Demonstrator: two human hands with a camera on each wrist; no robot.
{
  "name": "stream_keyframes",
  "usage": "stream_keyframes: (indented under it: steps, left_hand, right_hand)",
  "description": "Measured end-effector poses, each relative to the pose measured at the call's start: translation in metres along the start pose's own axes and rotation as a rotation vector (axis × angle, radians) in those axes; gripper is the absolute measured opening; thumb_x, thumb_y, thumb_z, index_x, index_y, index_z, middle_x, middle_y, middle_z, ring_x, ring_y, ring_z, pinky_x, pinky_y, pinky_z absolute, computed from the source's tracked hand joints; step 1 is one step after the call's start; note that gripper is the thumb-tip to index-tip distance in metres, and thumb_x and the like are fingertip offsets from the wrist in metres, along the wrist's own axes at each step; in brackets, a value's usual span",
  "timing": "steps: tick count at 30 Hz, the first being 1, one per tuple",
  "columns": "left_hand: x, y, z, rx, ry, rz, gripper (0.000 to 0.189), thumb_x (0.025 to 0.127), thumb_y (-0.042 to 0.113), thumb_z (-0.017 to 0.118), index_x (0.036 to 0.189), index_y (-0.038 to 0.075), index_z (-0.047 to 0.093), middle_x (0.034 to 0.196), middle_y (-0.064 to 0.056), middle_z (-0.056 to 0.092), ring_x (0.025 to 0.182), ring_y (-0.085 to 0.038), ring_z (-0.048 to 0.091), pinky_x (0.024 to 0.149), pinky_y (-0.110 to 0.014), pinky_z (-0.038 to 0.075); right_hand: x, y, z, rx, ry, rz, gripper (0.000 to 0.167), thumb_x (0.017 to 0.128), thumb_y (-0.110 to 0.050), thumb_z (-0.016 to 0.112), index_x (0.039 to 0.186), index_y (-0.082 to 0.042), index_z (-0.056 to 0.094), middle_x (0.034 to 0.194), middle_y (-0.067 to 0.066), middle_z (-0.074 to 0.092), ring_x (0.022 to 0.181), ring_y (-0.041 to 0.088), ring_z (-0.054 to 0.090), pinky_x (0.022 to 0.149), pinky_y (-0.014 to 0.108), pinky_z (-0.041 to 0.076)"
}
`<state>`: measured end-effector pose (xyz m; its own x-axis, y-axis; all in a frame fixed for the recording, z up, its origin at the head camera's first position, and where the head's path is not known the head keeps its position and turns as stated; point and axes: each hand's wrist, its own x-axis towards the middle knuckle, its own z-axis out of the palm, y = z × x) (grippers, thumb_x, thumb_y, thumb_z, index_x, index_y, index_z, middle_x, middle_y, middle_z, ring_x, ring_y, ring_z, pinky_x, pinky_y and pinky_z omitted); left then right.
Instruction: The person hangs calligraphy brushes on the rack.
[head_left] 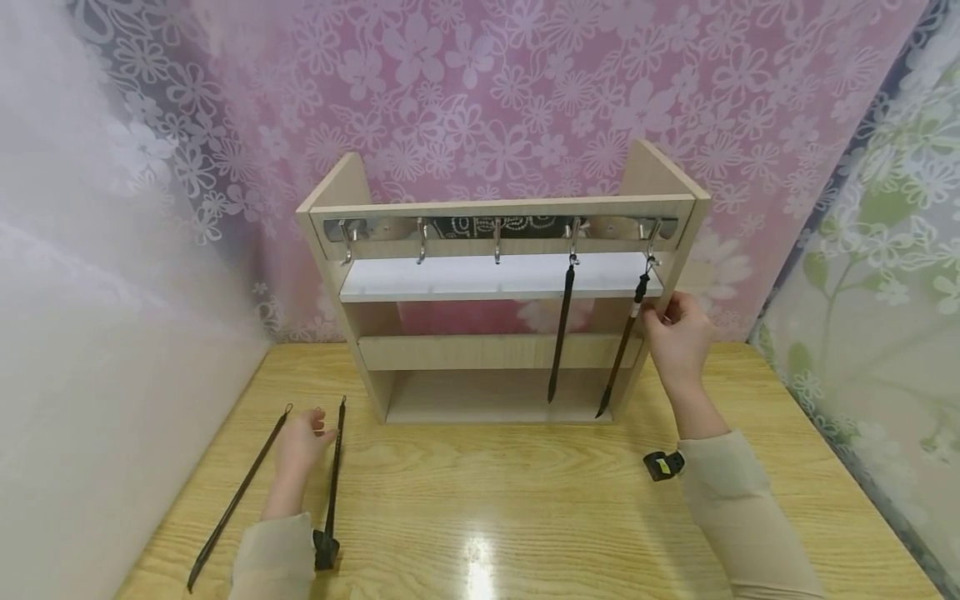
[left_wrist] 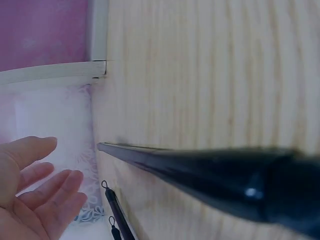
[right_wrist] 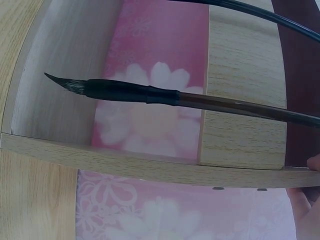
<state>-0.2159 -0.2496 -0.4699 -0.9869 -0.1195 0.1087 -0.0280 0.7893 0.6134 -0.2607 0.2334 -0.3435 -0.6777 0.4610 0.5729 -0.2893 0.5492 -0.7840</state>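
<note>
A light wooden shelf (head_left: 495, 352) carries a metal hook rail. Two calligraphy brushes hang bristles down by loops from its right-hand hooks: a dark brush (head_left: 562, 333) and a brown-handled brush (right_wrist: 215, 102) at the far right. My right hand (head_left: 678, 337) grips the shelf's right side panel (right_wrist: 150, 169), thumb and fingers on either side of it. My left hand (head_left: 300, 446) hovers with relaxed fingers, holding nothing, between a dark brush (head_left: 240, 500) and another brush (head_left: 336, 467) on the table. In the left wrist view, looped brush ends (left_wrist: 117, 207) lie near the hand.
The wooden table (head_left: 480, 475) stands against a pink floral backdrop (head_left: 480, 92). A white wall (head_left: 112, 333) closes the left side, a floral panel (head_left: 877, 333) the right. More hooks (head_left: 422, 242) line the rail. Black wrist devices (head_left: 663, 466) sit at both sleeves.
</note>
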Motion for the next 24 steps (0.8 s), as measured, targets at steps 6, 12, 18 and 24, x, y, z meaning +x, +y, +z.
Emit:
stream_keyframes:
  steps: [6, 12, 18, 24]
  left_hand:
    - [0.001, -0.007, 0.003, 0.04, -0.149, -0.095, 0.046, 0.081, 0.011, 0.062, 0.115, -0.014, 0.045, 0.104, -0.032, 0.053, 0.092, -0.042, 0.053, 0.072, -0.048, 0.048]
    - [0.002, -0.013, 0.007, 0.1, -0.188, -0.124, 0.049, 0.079, 0.014, 0.064, 0.112, -0.016, 0.046, 0.102, -0.03, 0.055, 0.09, -0.041, 0.054, 0.069, -0.046, 0.05]
    - [0.002, -0.015, 0.009, 0.122, -0.206, -0.142, 0.048, 0.078, 0.015, 0.064, 0.11, -0.016, 0.047, 0.104, -0.03, 0.055, 0.089, -0.04, 0.054, 0.068, -0.044, 0.05]
    - [0.001, -0.015, 0.01, 0.099, -0.229, -0.165, 0.044, 0.077, 0.013, 0.065, 0.106, -0.015, 0.048, 0.102, -0.029, 0.054, 0.089, -0.04, 0.054, 0.069, -0.045, 0.05]
  right_hand:
    - [-0.001, 0.0, 0.0, 0.006, 0.003, -0.003, 0.018, 0.078, -0.002, 0.059, 0.092, 0.009, 0.059, 0.083, 0.019, 0.062, 0.082, 0.027, 0.062, 0.06, 0.005, 0.045]
    - [-0.001, 0.0, 0.001, 0.031, 0.006, -0.009, 0.017, 0.078, -0.001, 0.059, 0.091, 0.009, 0.059, 0.083, 0.019, 0.062, 0.083, 0.027, 0.062, 0.061, 0.007, 0.046]
    - [-0.001, 0.002, 0.001, 0.049, 0.005, -0.003, 0.018, 0.078, -0.002, 0.059, 0.092, 0.009, 0.059, 0.084, 0.017, 0.061, 0.084, 0.027, 0.062, 0.064, 0.009, 0.048]
    - [0.0, 0.002, 0.002, 0.042, 0.011, 0.002, 0.019, 0.078, -0.002, 0.058, 0.093, 0.009, 0.059, 0.085, 0.017, 0.062, 0.084, 0.027, 0.062, 0.065, 0.01, 0.048]
